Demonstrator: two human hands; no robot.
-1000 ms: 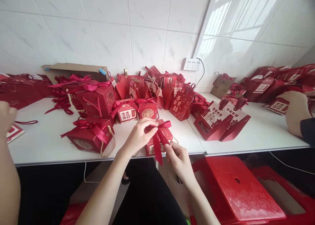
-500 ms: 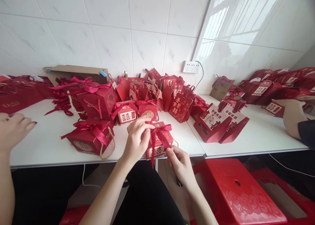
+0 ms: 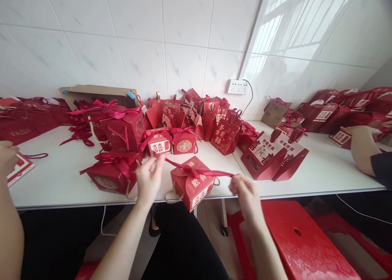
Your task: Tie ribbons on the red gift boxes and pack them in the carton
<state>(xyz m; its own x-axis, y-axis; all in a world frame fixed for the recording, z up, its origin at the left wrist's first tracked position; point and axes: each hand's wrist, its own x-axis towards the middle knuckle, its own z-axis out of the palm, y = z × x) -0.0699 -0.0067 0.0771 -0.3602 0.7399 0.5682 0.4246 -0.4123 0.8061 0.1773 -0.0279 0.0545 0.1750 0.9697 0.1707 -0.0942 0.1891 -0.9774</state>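
A red gift box with gold cord handles sits tilted at the table's front edge, partly overhanging it. A dark red ribbon crosses its top and is stretched out to both sides. My left hand pinches one ribbon end, left of the box. On the other side my right hand, slightly blurred, is closed on the opposite end. Just behind stand two small ribboned boxes with printed fronts. A larger box with a bow lies to the left of my left hand.
Several red gift boxes crowd the back of the white table. Two house-shaped boxes stand to the right. Co-workers' hands show at the far left and right. A red stool is below.
My hands have moved apart, pulling the ribbon's loops out into a straight line across the box. The box has turned and tilted. At the left, a co-worker's hand now has a red-and-white piece beside it.
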